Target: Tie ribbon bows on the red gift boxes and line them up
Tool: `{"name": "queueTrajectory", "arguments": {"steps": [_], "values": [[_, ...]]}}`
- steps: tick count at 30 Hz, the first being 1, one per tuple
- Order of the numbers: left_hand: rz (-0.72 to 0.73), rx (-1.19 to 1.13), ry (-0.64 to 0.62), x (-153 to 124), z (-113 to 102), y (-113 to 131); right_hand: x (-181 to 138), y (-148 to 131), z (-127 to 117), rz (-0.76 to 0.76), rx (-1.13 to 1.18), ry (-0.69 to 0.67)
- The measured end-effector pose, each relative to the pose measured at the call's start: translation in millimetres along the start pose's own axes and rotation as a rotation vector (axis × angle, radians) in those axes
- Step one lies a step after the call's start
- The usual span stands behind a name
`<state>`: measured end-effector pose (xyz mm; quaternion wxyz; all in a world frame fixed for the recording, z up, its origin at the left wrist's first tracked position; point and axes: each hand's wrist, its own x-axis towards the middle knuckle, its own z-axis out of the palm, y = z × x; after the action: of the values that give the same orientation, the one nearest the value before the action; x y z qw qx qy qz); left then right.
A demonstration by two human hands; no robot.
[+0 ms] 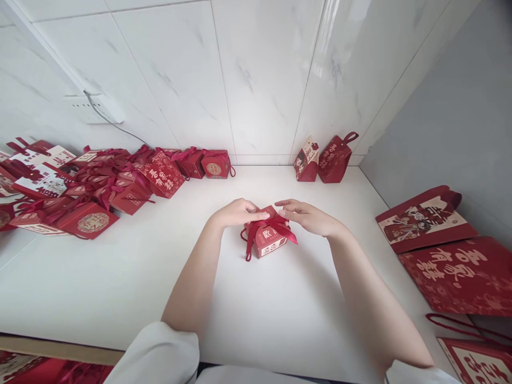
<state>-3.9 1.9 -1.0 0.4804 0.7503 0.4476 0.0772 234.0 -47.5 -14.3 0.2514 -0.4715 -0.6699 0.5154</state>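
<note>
A small red gift box (269, 241) with a red ribbon sits on the white table (280, 314) in the middle. My left hand (237, 212) rests on the box's top left, its fingers closed on the ribbon there. From the right, my right hand (310, 216) reaches the box top, with fingers curled and pinching the ribbon near the bow. Ribbon tails hang down the box's left side and stick out to the right.
Several finished red boxes with ribbons (96, 184) crowd the table's left and back left. Two red boxes (326, 158) stand against the back wall. Flat red paper bags (452, 256) lie at the right edge. A wall socket and cable (100, 109) sit at upper left.
</note>
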Motion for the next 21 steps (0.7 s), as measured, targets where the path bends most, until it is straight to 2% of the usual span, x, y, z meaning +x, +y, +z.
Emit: {"name": "queueTrajectory", "arguments": {"steps": [6,11,16,21], "values": [[-0.032,0.100,0.086,2.5,8.4,-0.8,6.9,1.8,8.2,-0.116,-0.011,0.092],[-0.046,0.167,0.114,3.2,9.7,-2.4,20.4,16.2,17.3,-0.226,0.011,0.224],[-0.072,0.187,0.142,3.2,11.9,-1.1,29.4,29.6,23.1,-0.220,0.002,0.298],[-0.065,0.178,0.149,2.8,13.0,1.3,31.8,31.1,27.9,-0.258,0.020,0.363]]}}
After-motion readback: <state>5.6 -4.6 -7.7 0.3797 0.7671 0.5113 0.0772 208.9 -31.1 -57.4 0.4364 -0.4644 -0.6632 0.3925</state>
